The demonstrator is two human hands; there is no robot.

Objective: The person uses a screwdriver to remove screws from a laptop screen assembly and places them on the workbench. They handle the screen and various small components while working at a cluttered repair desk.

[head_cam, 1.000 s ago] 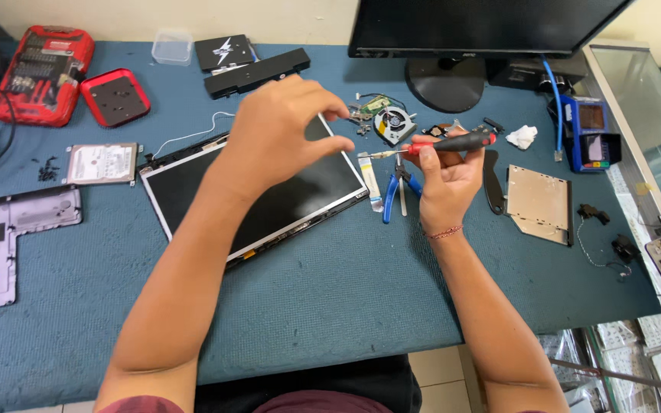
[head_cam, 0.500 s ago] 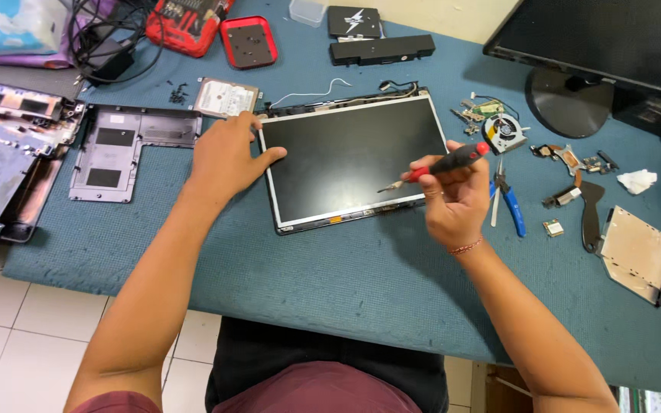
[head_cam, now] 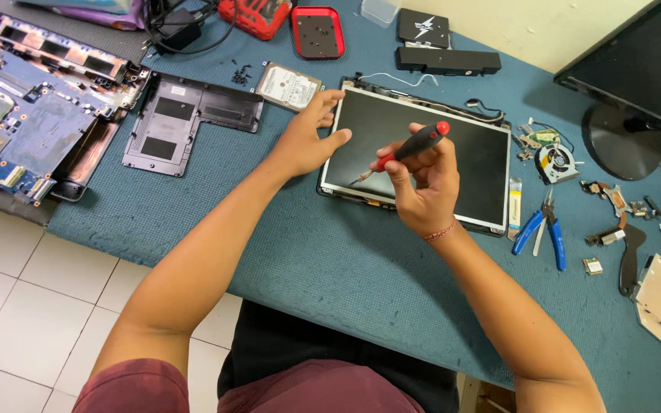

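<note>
Centrally, the laptop screen panel (head_cam: 422, 160) is lying flat on the blue table (head_cam: 269, 252); the left hand (head_cam: 307, 138) is resting open on its left edge, steadying it, while the right hand (head_cam: 418, 180) is gripping a red-capped screwdriver (head_cam: 411, 147), tip angled down over the glass. Keeping that tip off the glass seems wise. Blue pliers (head_cam: 546, 233), a fan (head_cam: 556, 162), a hard drive (head_cam: 288, 86) and loose cables are crowding the panel's edges.
</note>
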